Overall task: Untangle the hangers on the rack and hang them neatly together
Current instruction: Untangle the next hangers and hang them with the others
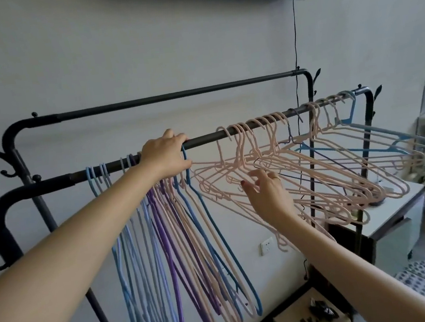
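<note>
White wall behind, the front rail (203, 138) carries light, springy, snag-prone pink hangers (300, 177); left hand (164, 157) grips that rail, right hand (268, 194) loosely spread, best lifting 1 hook.

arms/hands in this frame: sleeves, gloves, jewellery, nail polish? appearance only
Both forearms are bare as far as the frame shows: no sleeves, gloves, watch or bracelet. The right hand wears a thin ring on one finger, and its thumbnail has dark red polish. The left hand shows no ring; its nails are not visible.
</note>
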